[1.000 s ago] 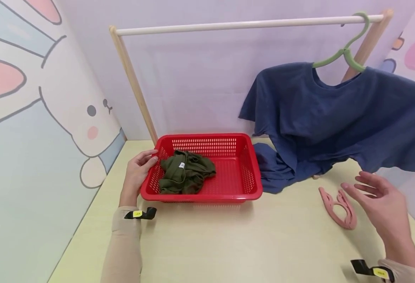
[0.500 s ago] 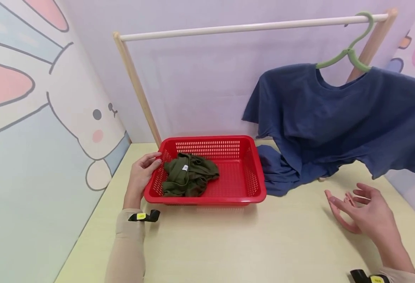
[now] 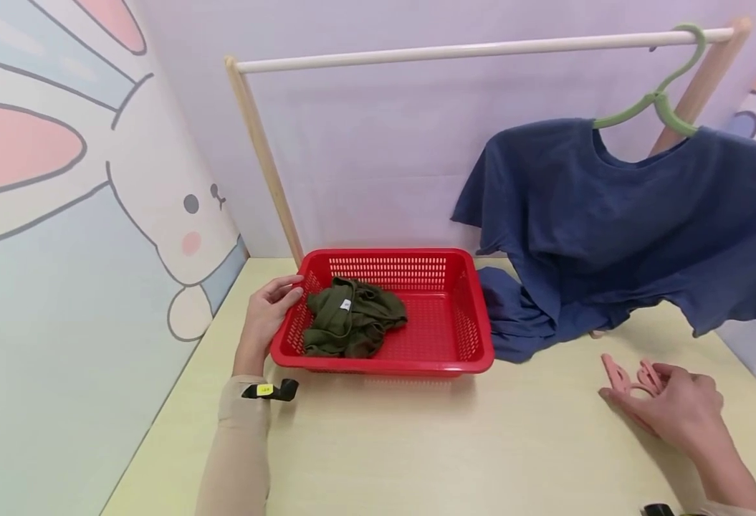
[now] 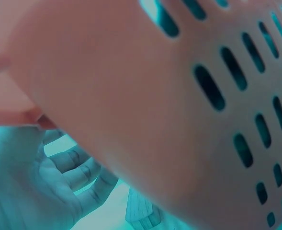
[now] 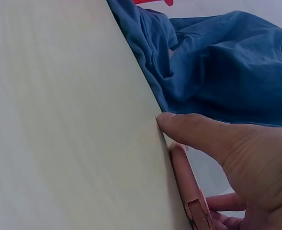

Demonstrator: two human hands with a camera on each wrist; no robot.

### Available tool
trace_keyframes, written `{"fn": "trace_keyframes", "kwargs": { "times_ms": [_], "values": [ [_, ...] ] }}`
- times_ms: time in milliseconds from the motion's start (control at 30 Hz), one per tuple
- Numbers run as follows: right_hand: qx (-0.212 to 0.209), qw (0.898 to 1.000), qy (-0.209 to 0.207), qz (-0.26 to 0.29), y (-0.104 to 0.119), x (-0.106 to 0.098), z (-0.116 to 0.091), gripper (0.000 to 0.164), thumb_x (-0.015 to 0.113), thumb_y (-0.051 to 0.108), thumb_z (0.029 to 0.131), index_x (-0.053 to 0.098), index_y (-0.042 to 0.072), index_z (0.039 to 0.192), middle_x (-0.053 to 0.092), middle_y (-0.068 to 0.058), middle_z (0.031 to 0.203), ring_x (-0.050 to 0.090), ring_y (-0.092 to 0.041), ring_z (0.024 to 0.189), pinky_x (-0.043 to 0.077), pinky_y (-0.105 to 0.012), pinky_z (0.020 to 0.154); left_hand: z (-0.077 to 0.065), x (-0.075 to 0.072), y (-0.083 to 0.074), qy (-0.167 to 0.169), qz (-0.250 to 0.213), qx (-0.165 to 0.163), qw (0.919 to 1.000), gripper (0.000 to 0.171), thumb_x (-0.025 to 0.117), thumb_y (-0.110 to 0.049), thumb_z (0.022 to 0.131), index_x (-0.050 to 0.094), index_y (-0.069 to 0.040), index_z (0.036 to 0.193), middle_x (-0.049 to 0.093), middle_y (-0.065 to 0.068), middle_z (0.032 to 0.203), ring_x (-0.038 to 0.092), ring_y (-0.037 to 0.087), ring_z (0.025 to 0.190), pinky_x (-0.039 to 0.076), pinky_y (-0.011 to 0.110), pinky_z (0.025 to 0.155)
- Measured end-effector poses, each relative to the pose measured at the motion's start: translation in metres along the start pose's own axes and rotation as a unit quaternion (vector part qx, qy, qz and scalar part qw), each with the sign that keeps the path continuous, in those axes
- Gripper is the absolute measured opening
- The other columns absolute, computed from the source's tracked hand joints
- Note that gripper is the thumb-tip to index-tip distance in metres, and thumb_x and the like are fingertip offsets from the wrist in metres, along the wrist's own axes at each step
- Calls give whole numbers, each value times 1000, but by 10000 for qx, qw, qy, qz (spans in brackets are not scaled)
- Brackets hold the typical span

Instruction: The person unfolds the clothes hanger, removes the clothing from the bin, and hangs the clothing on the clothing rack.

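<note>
My right hand is at a folded pink clothes hanger lying on the table, thumb along its left side and bent fingers at its right. In the right wrist view the hanger shows between thumb and fingers; the hand hides part of it. My left hand rests at the left rim of a red perforated basket. The left wrist view has its fingers loosely bent outside the basket wall. A dark green garment with a white label lies crumpled in the basket's left half.
A navy T-shirt on a green hanger hangs at the right end of the white rail. Its lower part bunches on the table beside the basket. Wooden posts hold the rail. Cartoon-printed walls stand at the sides.
My right hand has come down and left onto the pink hanger, its fingers drawing closer around it. The left hand stays at the basket rim. The head view has shifted slightly.
</note>
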State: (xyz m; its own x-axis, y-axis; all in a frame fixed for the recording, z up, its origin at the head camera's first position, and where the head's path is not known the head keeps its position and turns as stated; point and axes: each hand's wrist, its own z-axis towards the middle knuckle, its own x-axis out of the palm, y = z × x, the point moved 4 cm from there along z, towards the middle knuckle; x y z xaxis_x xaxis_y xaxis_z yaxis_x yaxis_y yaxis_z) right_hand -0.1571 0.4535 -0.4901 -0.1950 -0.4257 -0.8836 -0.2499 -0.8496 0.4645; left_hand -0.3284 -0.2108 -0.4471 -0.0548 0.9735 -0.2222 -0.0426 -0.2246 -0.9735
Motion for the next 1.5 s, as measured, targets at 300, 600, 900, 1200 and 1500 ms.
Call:
{"fn": "trace_keyframes", "kwargs": {
  "times_ms": [300,600,900,1200,1500],
  "values": [
    [75,10000,-45,-11,-8,1,2,94,87,53,92,56,-24,135,62,-52,121,57,-72,107,47,-70,87,2,2,0,-11,-63,2,10000,46,73,-34,110,67,-15,152,66,19,145,67,31,129,65,29,92],
    [19,9996,-167,242,-7,2,3,89,90,46,90,58,-22,136,65,-49,119,63,-64,107,53,-64,82,2,4,-3,66,-100,58,9999,46,72,-32,111,67,-14,153,65,21,147,66,31,129,65,29,94],
    [-348,9945,-671,726,9,-3,-5,85,99,35,82,62,-17,138,71,-39,119,59,3,81,40,-16,61,0,5,1,39,-103,-62,9999,47,74,-35,109,67,-16,153,65,18,147,66,33,131,65,33,95],
    [-781,9883,-819,1019,45,-8,0,86,101,31,79,63,-15,141,71,-40,123,63,-8,86,40,-10,64,4,3,2,57,-77,-27,10000,48,74,-37,109,67,-17,153,65,19,146,66,34,132,65,37,97],
    [-1673,9699,-1343,1149,123,-54,34,80,98,21,80,64,-14,142,72,-35,121,65,-28,100,35,-5,77,1,1,1,-6,-111,6,9999,45,73,-33,110,68,-16,151,66,19,144,67,34,130,65,35,95]
  ]
}}
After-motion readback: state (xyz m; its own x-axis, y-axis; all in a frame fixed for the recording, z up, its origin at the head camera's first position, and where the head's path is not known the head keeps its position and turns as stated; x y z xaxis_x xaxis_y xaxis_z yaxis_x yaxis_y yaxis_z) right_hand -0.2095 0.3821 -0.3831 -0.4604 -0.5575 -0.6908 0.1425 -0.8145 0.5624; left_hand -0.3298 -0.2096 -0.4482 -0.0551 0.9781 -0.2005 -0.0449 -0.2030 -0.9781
